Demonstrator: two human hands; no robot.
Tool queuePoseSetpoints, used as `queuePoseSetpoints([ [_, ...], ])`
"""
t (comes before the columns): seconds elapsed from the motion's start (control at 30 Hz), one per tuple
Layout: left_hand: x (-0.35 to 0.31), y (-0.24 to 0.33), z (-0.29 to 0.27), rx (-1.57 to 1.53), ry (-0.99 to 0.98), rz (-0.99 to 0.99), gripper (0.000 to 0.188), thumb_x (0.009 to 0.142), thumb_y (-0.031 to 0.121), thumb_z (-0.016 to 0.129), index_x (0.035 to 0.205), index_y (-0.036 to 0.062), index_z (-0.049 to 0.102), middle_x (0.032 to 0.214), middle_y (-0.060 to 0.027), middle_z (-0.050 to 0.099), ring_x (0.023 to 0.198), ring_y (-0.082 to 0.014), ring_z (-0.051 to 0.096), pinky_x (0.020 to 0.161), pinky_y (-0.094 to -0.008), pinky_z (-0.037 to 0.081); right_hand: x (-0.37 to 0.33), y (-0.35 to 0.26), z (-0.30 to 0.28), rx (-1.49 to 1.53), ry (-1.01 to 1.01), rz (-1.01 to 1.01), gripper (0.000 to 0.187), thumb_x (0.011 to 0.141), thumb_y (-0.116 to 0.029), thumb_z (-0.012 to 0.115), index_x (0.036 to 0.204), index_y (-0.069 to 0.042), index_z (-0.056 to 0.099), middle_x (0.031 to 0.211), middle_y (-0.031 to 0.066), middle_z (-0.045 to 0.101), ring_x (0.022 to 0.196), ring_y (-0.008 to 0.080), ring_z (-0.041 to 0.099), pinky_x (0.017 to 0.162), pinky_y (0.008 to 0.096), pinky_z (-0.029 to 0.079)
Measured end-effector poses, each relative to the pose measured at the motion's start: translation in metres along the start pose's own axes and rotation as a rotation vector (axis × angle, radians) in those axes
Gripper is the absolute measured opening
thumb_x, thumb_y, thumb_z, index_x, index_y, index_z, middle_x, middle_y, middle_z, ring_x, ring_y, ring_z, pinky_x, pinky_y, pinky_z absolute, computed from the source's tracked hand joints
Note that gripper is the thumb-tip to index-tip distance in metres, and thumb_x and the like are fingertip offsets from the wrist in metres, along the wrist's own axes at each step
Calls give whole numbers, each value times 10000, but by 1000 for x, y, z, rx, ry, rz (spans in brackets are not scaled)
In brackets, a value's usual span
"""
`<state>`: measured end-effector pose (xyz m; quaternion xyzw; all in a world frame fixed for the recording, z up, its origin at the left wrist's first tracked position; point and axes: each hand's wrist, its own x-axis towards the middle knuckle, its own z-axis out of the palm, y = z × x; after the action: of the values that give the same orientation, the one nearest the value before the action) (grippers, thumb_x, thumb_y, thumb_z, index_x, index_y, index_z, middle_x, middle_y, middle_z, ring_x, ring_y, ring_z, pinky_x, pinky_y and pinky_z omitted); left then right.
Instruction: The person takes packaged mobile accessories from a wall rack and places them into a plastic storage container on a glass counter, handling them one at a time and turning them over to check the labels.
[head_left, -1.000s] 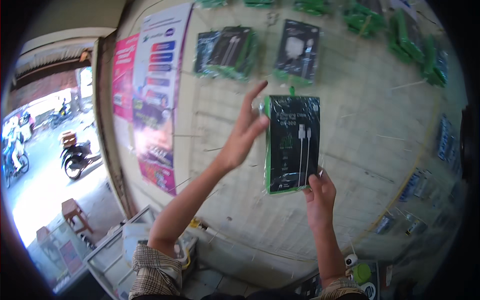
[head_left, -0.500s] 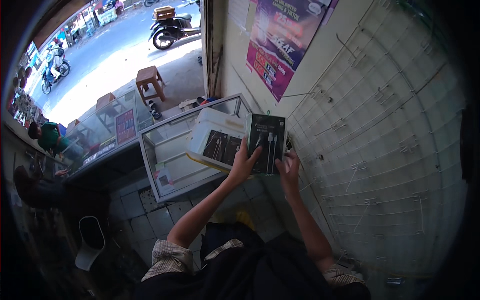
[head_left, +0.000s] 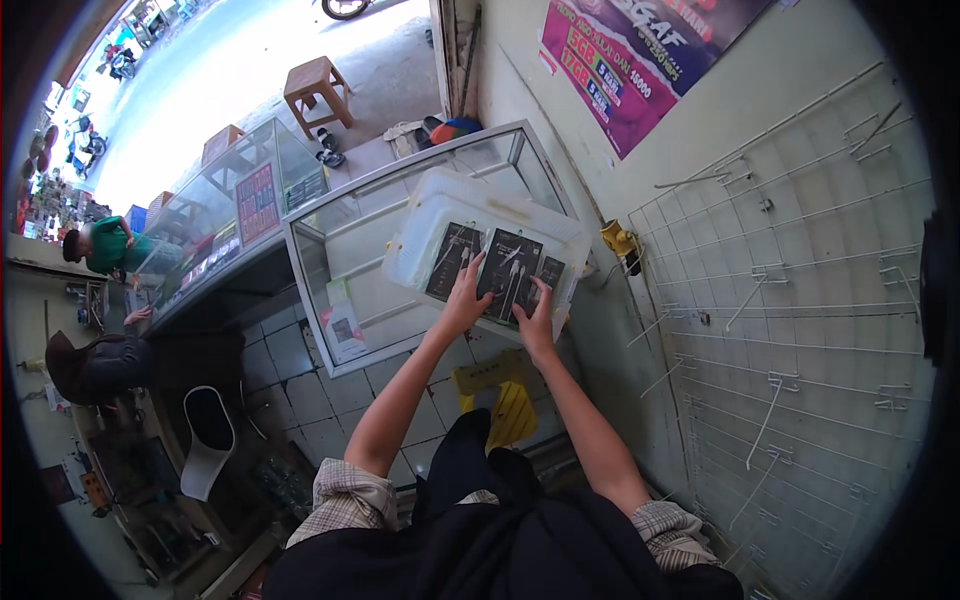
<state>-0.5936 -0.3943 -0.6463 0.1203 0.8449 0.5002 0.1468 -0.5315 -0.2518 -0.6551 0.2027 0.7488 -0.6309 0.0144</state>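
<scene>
"Since it's gripped, where's the middle black packet (head_left: 507, 260)?"

"Twelve o'clock, in or over the white tub (head_left: 425, 203); left hand (head_left: 463, 308) clasps its eight-o'clock side, right hand (head_left: 537, 324) its four."

"And the step?"

"Positioning it, I'd judge; next calls for an even grip."

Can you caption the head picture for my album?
Left hand and right hand touch a black cable package over a white plastic box.

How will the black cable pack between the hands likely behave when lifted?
The black cable pack is probably fairly stiff, given its straight edges; likely light, since its front pictures slim white cables; and unlikely to roll, being flat and rectangular.
</scene>
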Motion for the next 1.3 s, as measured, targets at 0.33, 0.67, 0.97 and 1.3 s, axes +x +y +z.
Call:
queuePoseSetpoints([
  [0.33, 13, -27, 23, 205, -59, -79, 858, 582, -83, 647, 1308, 181, 273, 1043, -185, 437, 993, -367, 438, 856, -407, 371, 10, 40, 18, -477, -21, -27, 775, 594, 62, 676, 1215, -98, 240, 1108, 231, 317, 1038, 425, 386, 869, 421, 368],
  [0.67, 6, 3, 21, 480, 135, 1, 733, 632, -18, 642, 1268, 101, 297, 1056, -190, 366, 981, -365, 378, 853, -441, 345, 6, 7, 0, -709, -21, -151, 625, 663, -7, 667, 1190, -49, 334, 1121, 206, 271, 1008, 412, 409, 839, 432, 389],
  [0.97, -22, 232, -27, -36, 220, 474, 509, 709, 28, 601, 1185, 95, 431, 974, -104, 414, 860, -223, 430, 733, -306, 393, -116, -205, -131, -266, -11, -421, 302, 794, -46, 566, 1086, -13, 497, 1123, 101, 383, 888, 178, 560, 798, 264, 470],
  [1.3, -100, 501, -58, -530, -66, 1335, 360, 769, 2, 532, 1122, 32, 467, 1004, -77, 457, 950, -159, 475, 821, -282, 396, -313, -420, -259, -561, 618, -1187, 215, 835, -4, 470, 1045, 5, 518, 1061, 114, 482, 937, 170, 540, 785, 275, 472],
])
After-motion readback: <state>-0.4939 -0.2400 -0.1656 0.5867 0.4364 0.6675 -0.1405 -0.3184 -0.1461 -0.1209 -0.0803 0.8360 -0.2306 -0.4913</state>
